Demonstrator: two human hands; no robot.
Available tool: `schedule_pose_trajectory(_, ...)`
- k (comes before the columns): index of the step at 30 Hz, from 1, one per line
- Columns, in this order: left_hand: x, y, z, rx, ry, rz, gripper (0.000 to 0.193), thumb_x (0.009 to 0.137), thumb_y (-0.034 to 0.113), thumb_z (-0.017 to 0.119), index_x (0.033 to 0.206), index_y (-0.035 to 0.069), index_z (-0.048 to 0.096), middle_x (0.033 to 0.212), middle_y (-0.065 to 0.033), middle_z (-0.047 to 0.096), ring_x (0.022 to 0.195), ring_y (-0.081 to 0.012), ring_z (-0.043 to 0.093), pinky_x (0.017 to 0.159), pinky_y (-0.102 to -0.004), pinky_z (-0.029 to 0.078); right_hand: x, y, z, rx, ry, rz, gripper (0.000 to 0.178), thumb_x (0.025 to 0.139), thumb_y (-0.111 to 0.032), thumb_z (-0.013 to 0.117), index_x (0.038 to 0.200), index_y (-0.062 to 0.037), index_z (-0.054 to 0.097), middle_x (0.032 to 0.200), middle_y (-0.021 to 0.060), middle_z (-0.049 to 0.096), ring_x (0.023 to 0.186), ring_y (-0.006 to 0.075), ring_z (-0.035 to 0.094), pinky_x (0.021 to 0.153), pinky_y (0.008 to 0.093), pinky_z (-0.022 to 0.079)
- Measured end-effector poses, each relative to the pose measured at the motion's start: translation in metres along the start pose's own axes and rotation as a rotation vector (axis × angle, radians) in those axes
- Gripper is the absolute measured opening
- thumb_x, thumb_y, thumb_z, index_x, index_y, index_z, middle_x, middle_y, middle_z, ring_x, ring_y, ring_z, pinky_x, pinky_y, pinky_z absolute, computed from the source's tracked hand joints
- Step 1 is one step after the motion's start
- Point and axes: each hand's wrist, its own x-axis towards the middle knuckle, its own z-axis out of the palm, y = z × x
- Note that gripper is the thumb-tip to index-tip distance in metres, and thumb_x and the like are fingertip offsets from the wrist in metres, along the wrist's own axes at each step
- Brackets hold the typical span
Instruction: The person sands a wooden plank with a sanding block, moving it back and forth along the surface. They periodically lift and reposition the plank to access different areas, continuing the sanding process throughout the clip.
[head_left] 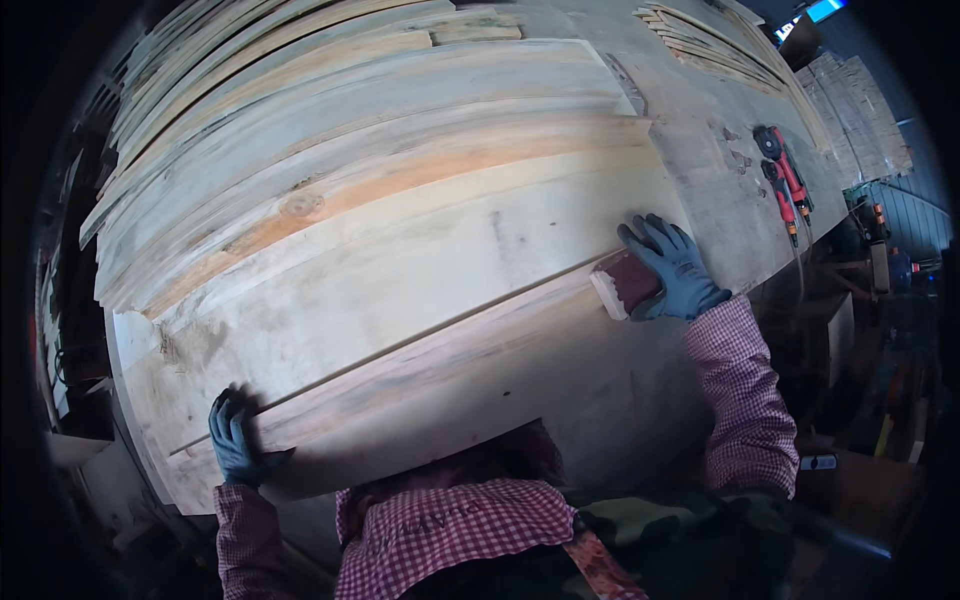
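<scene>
Sanding block (622,283), wood wrapped in reddish abrasive paper, lying on the near pale board (420,350) at its right end, gripped under the blue-gloved right hand (672,268), fingers curled over its top to press it flat. Left hand (236,440), gloved alike, spread open and pressed on the same board's left end, apparently steadying it. Beyond, more rough planks (330,130) stacked side by side across the workbench (720,190). Farther right, red angle grinder (783,180) lying idle, well apart.
</scene>
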Motion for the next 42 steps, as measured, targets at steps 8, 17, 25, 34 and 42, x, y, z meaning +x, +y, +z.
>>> schedule_pose_trajectory(8,0.012,0.008,-0.006,-0.03,0.036,0.031,0.092,0.064,0.055,0.082,0.133,0.006,0.046,0.136,-0.0199,0.053,0.127,-0.045,0.049,0.107,-0.0581,0.039,0.004,0.017,-0.023,0.136,-0.374,0.257,0.115,0.068,-0.066,0.078,0.159,-0.0215,0.025,0.153,0.0159,0.038,0.143,0.0349,0.033,0.12,0.0535,0.019)
schedule_pose_trajectory(17,-0.008,-0.002,0.002,-0.115,-0.018,-0.02,0.088,0.064,0.045,0.085,0.133,0.006,0.047,0.132,-0.0194,0.055,0.12,-0.0407,0.053,0.099,-0.0527,0.044,0.005,0.026,0.017,-0.162,-0.211,0.159,0.097,0.075,-0.045,0.073,0.155,-0.014,0.028,0.157,0.0144,0.031,0.146,0.0328,0.029,0.121,0.0556,0.018)
schedule_pose_trajectory(25,0.013,0.021,-0.01,-0.02,-0.039,-0.161,0.102,0.062,0.044,0.085,0.147,0.006,0.042,0.144,-0.0173,0.05,0.129,-0.0399,0.048,0.108,-0.0521,0.038,0.021,0.026,0.007,-0.021,-0.263,0.209,0.091,0.075,-0.025,0.075,0.154,-0.0137,0.032,0.156,0.015,0.035,0.145,0.0331,0.033,0.121,0.0495,0.022)
schedule_pose_trajectory(34,-0.002,0.018,0.004,-0.019,0.019,-0.167,0.092,0.069,0.054,0.077,0.143,0.008,0.048,0.138,-0.0154,0.055,0.122,-0.0387,0.051,0.105,-0.0514,0.04,0.048,0.014,-0.009,0.107,-0.156,0.357,0.061,0.075,-0.001,0.067,0.134,-0.0135,0.061,0.135,0.0133,0.06,0.126,0.0333,0.055,0.112,0.0413,0.04)
schedule_pose_trajectory(42,-0.007,0.014,0.009,-0.044,0.023,-0.205,0.094,0.065,0.054,0.079,0.142,0.009,0.05,0.131,-0.0146,0.058,0.119,-0.0376,0.052,0.103,-0.0504,0.041,0.067,-0.172,-0.002,0.101,0.154,-0.018,0.064,0.081,-0.01,0.06,0.143,-0.0134,0.047,0.135,0.0104,0.057,0.127,0.0269,0.052,0.113,0.0472,0.035)
